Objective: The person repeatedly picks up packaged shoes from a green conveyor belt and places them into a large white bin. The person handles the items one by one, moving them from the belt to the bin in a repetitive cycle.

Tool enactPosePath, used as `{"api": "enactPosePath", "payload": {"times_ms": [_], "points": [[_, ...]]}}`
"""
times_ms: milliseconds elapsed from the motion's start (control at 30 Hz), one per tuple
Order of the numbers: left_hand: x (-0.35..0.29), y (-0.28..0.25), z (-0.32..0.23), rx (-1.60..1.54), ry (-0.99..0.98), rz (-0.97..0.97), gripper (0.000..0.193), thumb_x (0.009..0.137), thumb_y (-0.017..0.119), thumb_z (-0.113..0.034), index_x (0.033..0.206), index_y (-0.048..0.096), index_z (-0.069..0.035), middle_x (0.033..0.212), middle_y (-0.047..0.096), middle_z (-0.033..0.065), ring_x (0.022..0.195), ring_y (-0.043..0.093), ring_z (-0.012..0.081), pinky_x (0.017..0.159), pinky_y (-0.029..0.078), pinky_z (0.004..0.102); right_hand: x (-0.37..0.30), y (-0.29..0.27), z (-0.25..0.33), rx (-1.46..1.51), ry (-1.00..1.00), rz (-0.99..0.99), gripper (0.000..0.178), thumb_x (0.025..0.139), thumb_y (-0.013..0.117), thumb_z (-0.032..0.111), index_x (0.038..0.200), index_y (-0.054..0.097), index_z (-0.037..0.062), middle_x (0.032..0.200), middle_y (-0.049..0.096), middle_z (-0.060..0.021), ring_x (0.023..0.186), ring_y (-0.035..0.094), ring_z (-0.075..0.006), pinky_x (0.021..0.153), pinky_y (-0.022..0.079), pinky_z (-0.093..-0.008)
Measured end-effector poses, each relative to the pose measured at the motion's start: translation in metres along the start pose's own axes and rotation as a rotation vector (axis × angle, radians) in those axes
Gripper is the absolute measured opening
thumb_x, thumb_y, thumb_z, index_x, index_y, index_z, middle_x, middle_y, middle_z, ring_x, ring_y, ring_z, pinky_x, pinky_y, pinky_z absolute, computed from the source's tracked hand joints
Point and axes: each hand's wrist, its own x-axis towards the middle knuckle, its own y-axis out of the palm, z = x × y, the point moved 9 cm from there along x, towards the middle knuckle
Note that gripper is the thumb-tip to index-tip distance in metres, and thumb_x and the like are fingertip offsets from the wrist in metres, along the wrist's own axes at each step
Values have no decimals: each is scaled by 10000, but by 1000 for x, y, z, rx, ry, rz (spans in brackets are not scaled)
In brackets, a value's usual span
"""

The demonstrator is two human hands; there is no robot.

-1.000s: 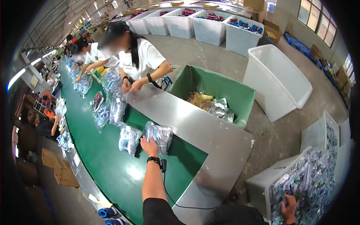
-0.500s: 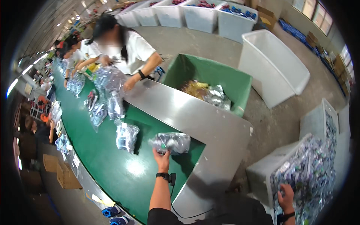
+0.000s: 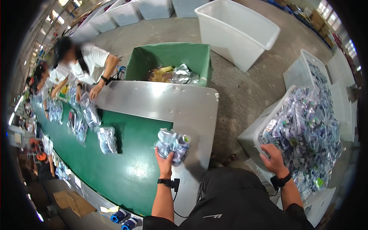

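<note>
My left hand (image 3: 165, 164) grips a clear plastic bag of pale blue shoes (image 3: 173, 145), held over the corner of the green conveyor belt (image 3: 134, 176) and its metal border. Fingers and thumb close on the bag's near side. At the near rim of a white bin (image 3: 251, 134) is my right hand (image 3: 273, 158), its fingers apart and holding nothing; whether it touches the rim is unclear. Shiny bagged shoes (image 3: 303, 126) heap above that bin's edge. Another bag of shoes (image 3: 106, 140) lies on the belt, left of my left hand.
A green bin (image 3: 168, 50) with crumpled plastic stands beyond the metal ledge (image 3: 191, 103). Behind it is a large white bin (image 3: 237, 34). A co-worker (image 3: 88, 63) handles bags at the belt's far left. Blue shoes (image 3: 123, 218) and cardboard boxes (image 3: 74, 202) are at the lower left.
My view has swung right. The bag in my left hand has come off the belt toward its metal border and turned. My right hand has moved to the full bin's near rim.
</note>
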Motion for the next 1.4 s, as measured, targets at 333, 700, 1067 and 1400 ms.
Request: {"api": "enactPosePath", "payload": {"times_ms": [333,700,1067,1400], "points": [[-97,201,-104,-418,-315,579,669,961,624,-151,1582,391,-65,1429,579,158,1284,615,305,1088,526,448,-4,-53,75,-24,-333,-121,564,786,859,233,1302,681,90,1261,661,-120,1198,638,-338,1016,513,-465],[-295,370,-119,-69,-677,897,459,1064,614,-373,1427,592,-93,1269,710,71,1138,698,257,980,584,428,-94,-129,52,-394,-402,-310,637,755,782,256,1321,590,36,1306,633,-141,1384,542,-334,1220,271,-619],[-365,450,-175,116,-113,1273,460,1121,556,-235,1525,518,-19,1362,667,129,1144,674,221,948,550,363,-271,-419,-109,-408,103,-806,605,706,860,286,1182,556,69,1080,614,-130,1053,607,-350,1025,390,-499],[-314,383,-144,390,7,881,427,1066,677,-260,1405,620,-8,1203,693,104,1025,669,185,855,549,324,-348,-504,-324,-943,628,-889,739,711,905,311,1285,497,88,1331,522,-145,1360,464,-363,1149,308,-571]]}}
